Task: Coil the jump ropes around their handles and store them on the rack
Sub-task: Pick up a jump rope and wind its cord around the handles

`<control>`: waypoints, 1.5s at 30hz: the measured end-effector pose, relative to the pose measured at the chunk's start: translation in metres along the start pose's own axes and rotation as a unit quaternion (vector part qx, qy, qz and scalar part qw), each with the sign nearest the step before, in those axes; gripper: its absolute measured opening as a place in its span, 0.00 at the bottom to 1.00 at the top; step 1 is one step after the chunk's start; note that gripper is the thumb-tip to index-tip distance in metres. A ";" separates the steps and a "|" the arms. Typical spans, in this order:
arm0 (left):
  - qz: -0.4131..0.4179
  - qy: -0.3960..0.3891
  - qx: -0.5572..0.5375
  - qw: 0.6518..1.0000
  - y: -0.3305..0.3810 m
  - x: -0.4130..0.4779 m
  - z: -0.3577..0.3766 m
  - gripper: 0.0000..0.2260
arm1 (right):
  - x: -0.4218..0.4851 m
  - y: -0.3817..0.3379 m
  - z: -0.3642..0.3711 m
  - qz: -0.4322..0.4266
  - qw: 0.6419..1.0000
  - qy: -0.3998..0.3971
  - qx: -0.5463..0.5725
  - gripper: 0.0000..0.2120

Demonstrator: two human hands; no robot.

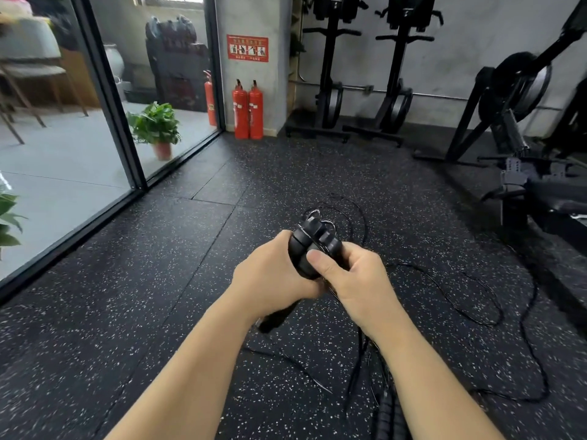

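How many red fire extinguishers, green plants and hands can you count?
Red fire extinguishers: 3
Green plants: 2, a potted plant behind the glass and leaves at the left edge
Hands: 2, left hand and right hand, both gripping the jump rope handles
Total: 7

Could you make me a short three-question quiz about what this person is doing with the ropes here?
1. True or false: both hands grip the black handles.
2. Where does most of the thin black rope lie? A) on the speckled floor B) on a rack C) round the person's neck
3. How many red fire extinguishers stand at the pillar, on this side of the glass?

Key: 1 true: left hand and right hand both hold them. 2 A. 3 two.
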State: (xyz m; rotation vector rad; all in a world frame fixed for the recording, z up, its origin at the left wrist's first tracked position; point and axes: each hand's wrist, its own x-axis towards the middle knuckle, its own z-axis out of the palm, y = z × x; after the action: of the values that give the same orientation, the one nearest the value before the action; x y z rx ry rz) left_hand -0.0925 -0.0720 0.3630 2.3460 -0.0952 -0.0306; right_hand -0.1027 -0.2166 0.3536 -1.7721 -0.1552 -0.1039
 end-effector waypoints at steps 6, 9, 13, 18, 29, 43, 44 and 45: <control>0.004 0.018 -0.037 0.999 -0.007 -0.001 -0.005 0.23 | 0.001 -0.002 -0.001 -0.011 1.000 -0.012 0.014 0.08; -0.004 0.043 -0.064 0.997 -0.007 0.000 -0.004 0.20 | 0.002 -0.007 0.000 -0.023 0.999 -0.028 0.022 0.08; -0.018 0.062 -0.095 0.993 -0.006 0.001 -0.005 0.21 | 0.003 -0.016 0.001 0.006 0.999 -0.053 0.011 0.10; -0.080 0.113 -0.097 0.986 -0.013 0.005 -0.015 0.22 | 0.004 -0.008 0.000 -0.022 0.976 0.014 -0.215 0.24; -0.122 0.113 -0.079 0.983 -0.020 0.004 -0.023 0.19 | -0.007 -0.027 -0.012 -0.080 0.903 0.046 -0.419 0.24; 0.072 0.099 0.359 0.925 -0.003 -0.003 0.011 0.13 | -0.012 -0.054 -0.015 -0.116 0.843 -0.050 -0.523 0.21; 0.102 0.086 0.371 0.919 0.000 -0.004 0.015 0.12 | -0.009 -0.052 -0.018 -0.111 0.843 -0.056 -0.523 0.22; 0.131 0.071 0.379 0.913 0.002 -0.005 0.017 0.12 | -0.007 -0.049 -0.022 -0.105 0.846 -0.058 -0.520 0.24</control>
State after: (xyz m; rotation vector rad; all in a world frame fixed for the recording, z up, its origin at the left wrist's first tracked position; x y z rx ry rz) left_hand -0.0982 -0.0849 0.3525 3.0758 -0.4129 0.3739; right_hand -0.1169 -0.2286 0.4046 -2.8515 -0.4416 -0.2774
